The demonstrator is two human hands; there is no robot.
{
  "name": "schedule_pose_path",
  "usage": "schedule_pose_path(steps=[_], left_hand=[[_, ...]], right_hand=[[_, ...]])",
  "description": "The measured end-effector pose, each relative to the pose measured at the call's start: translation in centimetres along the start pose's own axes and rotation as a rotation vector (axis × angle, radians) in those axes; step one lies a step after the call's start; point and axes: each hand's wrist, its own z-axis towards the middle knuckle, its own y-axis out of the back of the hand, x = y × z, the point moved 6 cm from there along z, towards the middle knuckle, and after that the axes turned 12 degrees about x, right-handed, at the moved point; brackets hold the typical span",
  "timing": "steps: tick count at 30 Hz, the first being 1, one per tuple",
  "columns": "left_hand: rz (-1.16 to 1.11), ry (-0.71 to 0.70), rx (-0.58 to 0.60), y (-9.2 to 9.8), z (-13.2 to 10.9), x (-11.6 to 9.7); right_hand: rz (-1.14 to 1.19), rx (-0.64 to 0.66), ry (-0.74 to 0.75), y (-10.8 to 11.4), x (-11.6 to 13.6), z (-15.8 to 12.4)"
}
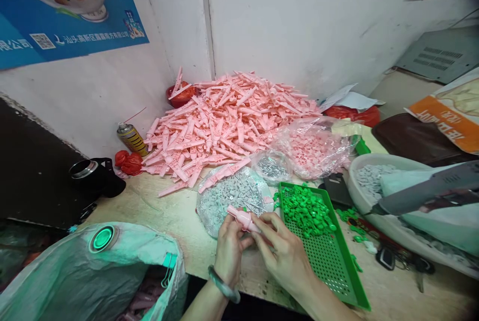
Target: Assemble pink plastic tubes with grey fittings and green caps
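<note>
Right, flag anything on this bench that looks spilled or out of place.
Some loose green parts lie outside the tray, on its right near the keys; they look spilled, since most sit inside it. Also, one long pink piece lies over the grey parts, though most are heaped behind.

Soft, fairly even light brightens the white wall [299, 27]; deep gloom sits between eight and nine o'clock. Glints fleck the clear plastic bag [318, 146] at three. Wide-angle stretching slants the poster [71, 49] at ten; the two-o'clock corner blackens.
</note>
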Motion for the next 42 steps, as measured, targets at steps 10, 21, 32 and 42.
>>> schedule_pose_path(steps=[10,21,32,42], left_hand=[[0.035,0.012,-0.029,-0.2,0.1,0.1],[-0.053,0.086,-0.145,0.0,0.1,-0.1],[-0.087,-0.130,-0.106,-1.0,0.3,-2.8],[-0.282,0.038,-0.148,-1.6,0.7,-1.4]], right_hand=[[-0.030,0.008,0.033,-0.3,0.3,-0.2],[0.120,0.075,-0.050,0.0,-0.4,0.0],[0.140,0.240,-0.437,3.6,-10.4,6.9],[-0.246,-0.030,-0.527,11.7,-20.3,13.8]])
